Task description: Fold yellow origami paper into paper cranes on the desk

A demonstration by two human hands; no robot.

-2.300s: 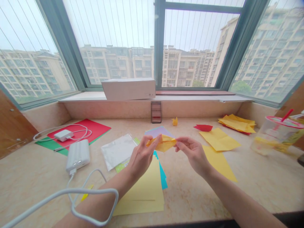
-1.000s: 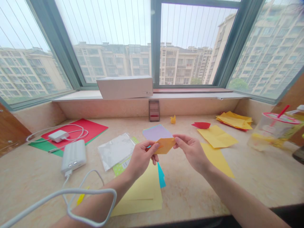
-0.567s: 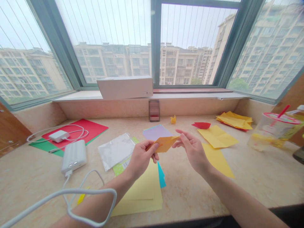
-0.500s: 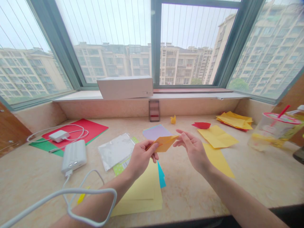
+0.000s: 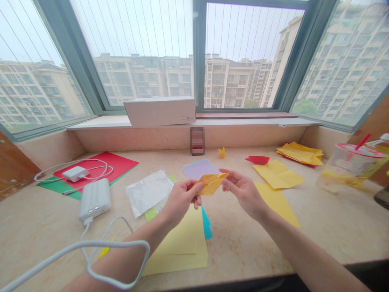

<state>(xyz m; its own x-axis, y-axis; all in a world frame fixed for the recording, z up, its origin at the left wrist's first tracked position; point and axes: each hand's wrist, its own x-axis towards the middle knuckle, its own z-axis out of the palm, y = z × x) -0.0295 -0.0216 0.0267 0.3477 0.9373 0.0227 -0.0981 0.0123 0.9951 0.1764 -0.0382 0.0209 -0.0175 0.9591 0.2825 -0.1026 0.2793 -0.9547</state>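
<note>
A folded piece of orange-yellow paper (image 5: 210,184) is held up over the table. My left hand (image 5: 184,198) pinches its left end between thumb and fingers. At the paper's pointed right tip, the thumb and forefinger of my right hand (image 5: 241,188) close on the edge. Below my left hand lie pale yellow sheets (image 5: 179,243) with a blue sheet (image 5: 206,227) sticking out from under them. A lilac sheet (image 5: 199,168) rests just beyond the paper.
Yellow sheets (image 5: 278,174) and a red folded paper (image 5: 257,159) lie to the right, near a plastic cup (image 5: 343,170) with a straw. A small yellow folded figure (image 5: 221,153) stands behind. At left are a white power bank (image 5: 95,199), a looping cable (image 5: 118,244) and red paper (image 5: 121,164).
My right hand has shifted slightly left and its thumb and forefinger have closed in on the paper's tip. The paper has tilted a little, showing its folds. My left hand keeps its grip.
</note>
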